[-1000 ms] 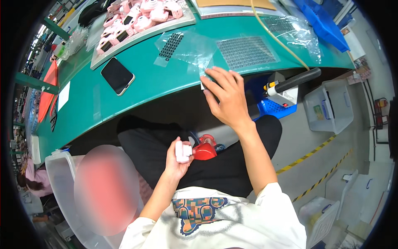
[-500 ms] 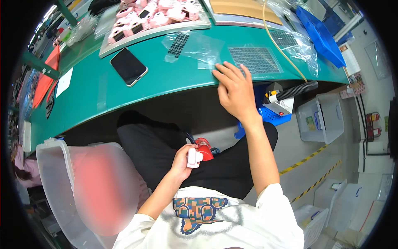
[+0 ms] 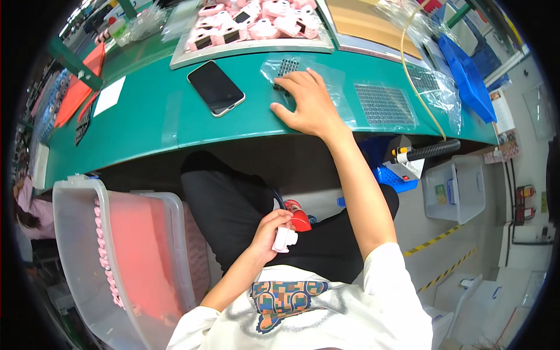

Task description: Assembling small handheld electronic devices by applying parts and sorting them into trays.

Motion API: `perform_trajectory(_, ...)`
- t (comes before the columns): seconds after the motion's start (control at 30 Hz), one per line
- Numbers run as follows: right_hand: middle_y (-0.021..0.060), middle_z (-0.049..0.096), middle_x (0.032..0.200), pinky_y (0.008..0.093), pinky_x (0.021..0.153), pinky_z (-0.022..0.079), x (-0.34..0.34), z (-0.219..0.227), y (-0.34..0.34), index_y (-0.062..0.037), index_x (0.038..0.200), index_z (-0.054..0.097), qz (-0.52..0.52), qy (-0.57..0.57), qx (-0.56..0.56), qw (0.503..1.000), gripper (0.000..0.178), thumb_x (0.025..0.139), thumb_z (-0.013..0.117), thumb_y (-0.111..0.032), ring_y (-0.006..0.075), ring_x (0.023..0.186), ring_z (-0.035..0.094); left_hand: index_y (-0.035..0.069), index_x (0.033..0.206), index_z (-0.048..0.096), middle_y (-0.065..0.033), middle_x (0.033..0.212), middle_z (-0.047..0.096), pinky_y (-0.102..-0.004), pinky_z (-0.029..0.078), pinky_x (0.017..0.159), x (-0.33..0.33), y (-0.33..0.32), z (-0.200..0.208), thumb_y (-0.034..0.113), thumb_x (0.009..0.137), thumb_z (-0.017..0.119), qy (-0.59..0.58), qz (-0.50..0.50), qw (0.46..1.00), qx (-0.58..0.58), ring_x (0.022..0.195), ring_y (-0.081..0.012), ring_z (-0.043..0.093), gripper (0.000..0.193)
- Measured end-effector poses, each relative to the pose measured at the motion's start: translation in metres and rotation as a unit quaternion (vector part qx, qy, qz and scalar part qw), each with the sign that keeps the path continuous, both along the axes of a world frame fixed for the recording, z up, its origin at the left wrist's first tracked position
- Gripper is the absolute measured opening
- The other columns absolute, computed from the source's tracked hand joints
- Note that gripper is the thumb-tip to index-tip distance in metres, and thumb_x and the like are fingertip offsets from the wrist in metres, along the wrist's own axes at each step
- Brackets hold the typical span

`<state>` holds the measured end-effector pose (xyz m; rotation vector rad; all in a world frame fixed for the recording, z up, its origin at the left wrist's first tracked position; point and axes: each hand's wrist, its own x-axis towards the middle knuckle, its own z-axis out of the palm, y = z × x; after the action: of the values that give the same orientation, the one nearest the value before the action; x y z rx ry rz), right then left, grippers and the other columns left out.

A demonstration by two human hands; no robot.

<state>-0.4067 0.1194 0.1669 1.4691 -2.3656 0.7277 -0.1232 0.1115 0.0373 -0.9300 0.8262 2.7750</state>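
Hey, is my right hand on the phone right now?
No, your right hand is over the clear plastic, with the phone lying apart to its left.

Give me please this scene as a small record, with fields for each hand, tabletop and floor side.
Left hand: holds pale piece
Right hand: open, over sheet of small black pieces; contact unclear
Tabletop: phone, gridded sheet, tray of pink camera-shaped pieces
Person's left: clear bin, red sheet inside

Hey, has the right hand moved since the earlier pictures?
Yes. Judged against the phone, the right hand has moved left, closer to it and away from the flat gridded sheet.
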Motion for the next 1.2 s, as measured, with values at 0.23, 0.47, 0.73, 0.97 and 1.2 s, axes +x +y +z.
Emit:
perform_trajectory(0.23,0.0105,0.059,0.140,0.0419,0.114,0.037,-0.005,0.001,0.010,-0.0081,0.130,0.065,0.080,-0.204,0.008,0.976,0.052,0.083,0.070,-0.029,0.0277,0.128,0.054,0.001,0.116,0.061,-0.0112,0.088,0.066,-0.0250,0.047,0.055,-0.058,-0.036,0.055,0.014,0.098,0.059,0.110,-0.031,0.983,-0.142,0.061,-0.0150,0.061,0.023)
perform_trajectory(0.47,0.0091,0.058,0.139,0.0411,0.113,0.039,0.011,0.002,0.019,-0.0095,0.127,0.067,0.067,-0.026,-0.016,0.997,0.053,0.079,0.074,-0.029,0.0274,0.128,0.054,0.000,0.128,0.056,-0.0123,0.087,0.066,-0.0224,0.046,0.051,-0.093,-0.064,0.086,0.013,0.099,0.057,0.121,0.036,0.973,-0.195,0.057,-0.0141,0.061,0.032)
perform_trajectory(0.73,0.0083,0.064,0.132,0.0403,0.108,0.044,0.010,0.006,0.039,-0.0084,0.118,0.072,0.126,0.004,-0.021,0.992,0.045,0.077,0.078,-0.025,0.0283,0.123,0.058,0.003,0.153,0.035,-0.0103,0.071,0.065,-0.0227,0.044,0.049,-0.102,-0.081,0.135,0.012,0.099,0.057,0.155,0.013,0.924,-0.350,0.053,-0.0136,0.059,0.059)
perform_trajectory(0.97,0.0080,0.073,0.109,0.0352,0.093,0.052,0.006,-0.009,0.041,-0.0056,0.105,0.076,0.107,-0.084,-0.126,0.983,0.023,0.084,0.072,-0.010,0.0263,0.101,0.067,0.007,0.161,0.021,-0.0099,0.064,0.063,-0.0231,0.044,0.048,-0.111,-0.082,0.120,0.013,0.099,0.057,0.127,-0.034,0.933,-0.335,0.052,-0.0135,0.058,0.072)
perform_trajectory(1.2,0.0062,0.074,0.104,0.0294,0.080,0.053,0.003,0.003,0.022,-0.0040,0.101,0.076,-0.001,-0.301,-0.365,0.881,0.019,0.084,0.068,-0.002,0.0228,0.088,0.068,0.007,0.162,0.020,-0.0104,0.064,0.063,-0.0234,0.044,0.048,-0.113,-0.076,0.128,0.014,0.099,0.057,0.104,-0.031,0.924,-0.367,0.052,-0.0135,0.058,0.073)
